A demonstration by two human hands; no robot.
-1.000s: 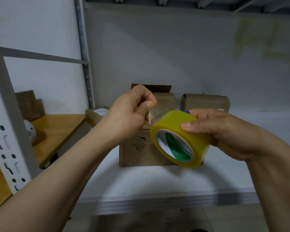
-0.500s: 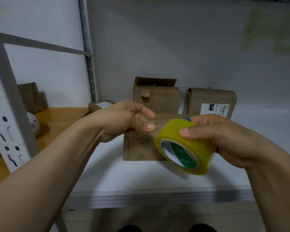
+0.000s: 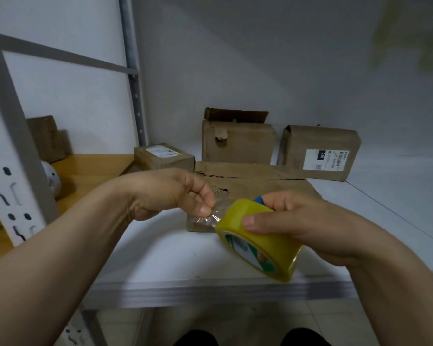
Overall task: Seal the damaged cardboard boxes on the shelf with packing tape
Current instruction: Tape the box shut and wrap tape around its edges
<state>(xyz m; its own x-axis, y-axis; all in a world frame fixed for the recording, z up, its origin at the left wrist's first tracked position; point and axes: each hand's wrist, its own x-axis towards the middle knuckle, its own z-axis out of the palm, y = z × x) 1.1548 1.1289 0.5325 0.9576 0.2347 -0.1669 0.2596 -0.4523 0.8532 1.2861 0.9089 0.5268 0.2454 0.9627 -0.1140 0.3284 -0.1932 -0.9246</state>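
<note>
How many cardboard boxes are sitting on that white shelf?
4. A torn one at the front, a small labelled one at left, an open-flapped one at back centre, a bigger labelled one at back right. A brown shape on the wooden shelf at far left may be another.

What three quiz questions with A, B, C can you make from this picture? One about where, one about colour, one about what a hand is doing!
1. Where is the roll?
A) on the floor
B) in the right hand
C) in a bag

2. What colour is the roll?
A) red
B) black
C) yellow

3. What is the left hand doing?
A) pinching the tape end
B) lying flat
C) waving

Answers:
1 B: the right hand's fingers curl round the roll.
2 C: its outside is yellow.
3 A: thumb and finger pinch the clear tape end that leads to the roll.
</note>
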